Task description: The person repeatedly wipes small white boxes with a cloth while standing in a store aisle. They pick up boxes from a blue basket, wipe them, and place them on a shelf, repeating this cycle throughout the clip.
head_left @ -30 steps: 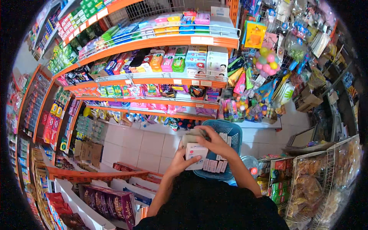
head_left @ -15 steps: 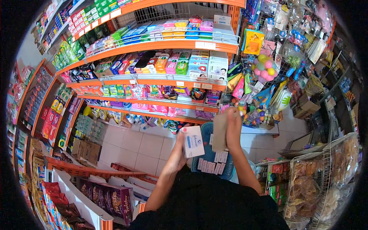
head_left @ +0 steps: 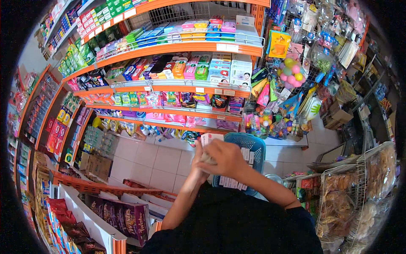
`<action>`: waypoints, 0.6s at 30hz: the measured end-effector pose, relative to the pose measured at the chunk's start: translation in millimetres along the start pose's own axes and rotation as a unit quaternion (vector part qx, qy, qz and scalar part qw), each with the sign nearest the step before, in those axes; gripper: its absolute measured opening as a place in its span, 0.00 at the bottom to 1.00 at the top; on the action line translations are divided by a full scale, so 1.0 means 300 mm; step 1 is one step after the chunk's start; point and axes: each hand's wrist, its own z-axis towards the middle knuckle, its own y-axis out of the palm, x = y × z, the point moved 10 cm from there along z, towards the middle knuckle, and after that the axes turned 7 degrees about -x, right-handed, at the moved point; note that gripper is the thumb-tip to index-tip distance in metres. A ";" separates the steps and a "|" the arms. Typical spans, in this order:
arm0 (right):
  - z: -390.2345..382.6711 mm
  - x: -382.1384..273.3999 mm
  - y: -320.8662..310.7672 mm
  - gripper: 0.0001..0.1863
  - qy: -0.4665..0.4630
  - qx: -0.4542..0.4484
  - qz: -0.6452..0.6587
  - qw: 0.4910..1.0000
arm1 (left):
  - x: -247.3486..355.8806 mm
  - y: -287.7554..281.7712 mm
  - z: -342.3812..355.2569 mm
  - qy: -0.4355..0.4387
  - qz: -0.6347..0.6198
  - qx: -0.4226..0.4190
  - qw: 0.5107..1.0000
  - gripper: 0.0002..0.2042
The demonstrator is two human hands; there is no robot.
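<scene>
A small white box (head_left: 211, 138) with a pinkish tint is held up in front of me. My left hand (head_left: 196, 164) grips it from the left side, the thumb pointing up along its edge. Across the box lies my right hand (head_left: 227, 160), its fingers curled over a tan, flat thing (head_left: 207, 159) pressed to the box; most of that thing is hidden, and I cannot tell whether it is cloth or card. Below and right of the hands stands a blue plastic basket (head_left: 260, 149) with several small white boxes (head_left: 231, 183) in it.
Ahead, orange-edged shelves (head_left: 169, 93) hold packed soaps and boxes. Toys and balloons (head_left: 292, 74) hang at the right. A wire rack of bagged snacks (head_left: 338, 190) stands near right, a low shelf of purple packs (head_left: 127, 218) near left. Tiled floor (head_left: 139, 156) lies between.
My right hand has swung left from above the basket, bringing the tan thing onto the white box. The box has tilted, and the basket shows more fully.
</scene>
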 end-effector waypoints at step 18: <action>-0.096 0.158 -0.074 0.15 0.137 0.054 0.199 0.969 | 0.020 -0.002 -0.006 0.027 -0.056 -0.031 0.998 0.21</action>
